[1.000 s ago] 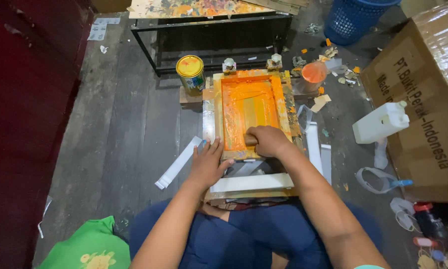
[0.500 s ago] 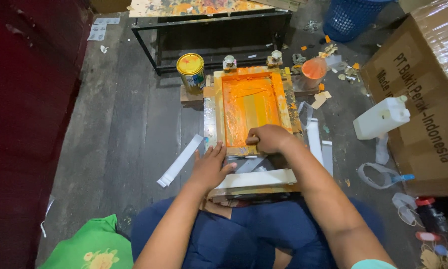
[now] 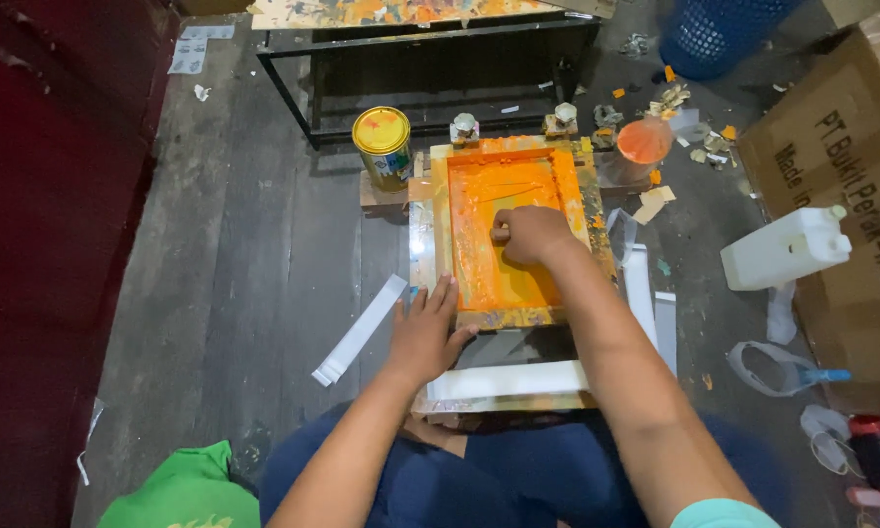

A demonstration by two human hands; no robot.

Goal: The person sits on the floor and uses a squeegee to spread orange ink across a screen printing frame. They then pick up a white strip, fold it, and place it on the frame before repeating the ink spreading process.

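A: Where are the hands?

B: The right hand [image 3: 530, 235] is clenched over something pressed into the orange ink, inside the screen printing frame [image 3: 508, 230]. It is probably a squeegee, but the fist covers it, so I cannot tell for sure. The left hand [image 3: 428, 330] lies flat and released, fingers spread, on the near left corner of the frame.

A: And the frame itself?

B: It lies flat on the wooden floor [image 3: 235, 254] right in front of the seated person's knees, its mesh covered in orange ink. Its far edge sits at two small clamps [image 3: 464, 127]. A white board [image 3: 508, 379] lies just under its near edge.

A: What stands around it?

B: A paint can with a yellow lid [image 3: 382, 145] stands upright just beside the far left corner of the frame. A cup of orange ink [image 3: 643, 142] sits near the far right corner. A white strip [image 3: 360, 329] lies on the floor to the left, near the left hand. A white plastic jug [image 3: 784, 248] lies on its side well apart to the right, against a cardboard box [image 3: 841, 186].

A: Anything further back?

B: A black metal frame [image 3: 430, 59] stands beyond the can, and a blue basket [image 3: 714, 34] shows at the top right. A green cloth [image 3: 181, 489] lies at the bottom left.
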